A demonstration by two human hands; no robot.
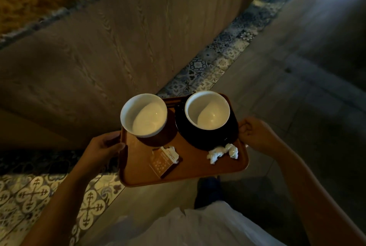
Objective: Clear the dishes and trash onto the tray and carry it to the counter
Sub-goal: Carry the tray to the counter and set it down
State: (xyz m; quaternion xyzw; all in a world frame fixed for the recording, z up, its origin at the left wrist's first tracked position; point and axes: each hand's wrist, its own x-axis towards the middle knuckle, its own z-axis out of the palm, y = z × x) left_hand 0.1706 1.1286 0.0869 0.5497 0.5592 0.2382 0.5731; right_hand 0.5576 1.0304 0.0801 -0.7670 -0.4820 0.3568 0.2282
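Note:
I hold an orange-brown tray (198, 168) level in the air above the floor. My left hand (103, 148) grips its left rim and my right hand (255, 134) grips its right rim. On the tray's far left stands an empty white cup (144, 115). At the far right a second empty white cup (208, 110) sits on a dark saucer (184, 126). A small opened cardboard packet (164, 161) lies near the tray's middle front. A crumpled white napkin (222, 152) lies by the right rim, next to the saucer.
A wood-grain panel (118, 47) rises on the left and ahead, with a stone-like edge (49, 17) along its top. Patterned tiles (213, 61) run along its base. Grey floor (297, 67) spreads to the right. My dark shoe (210, 190) shows under the tray.

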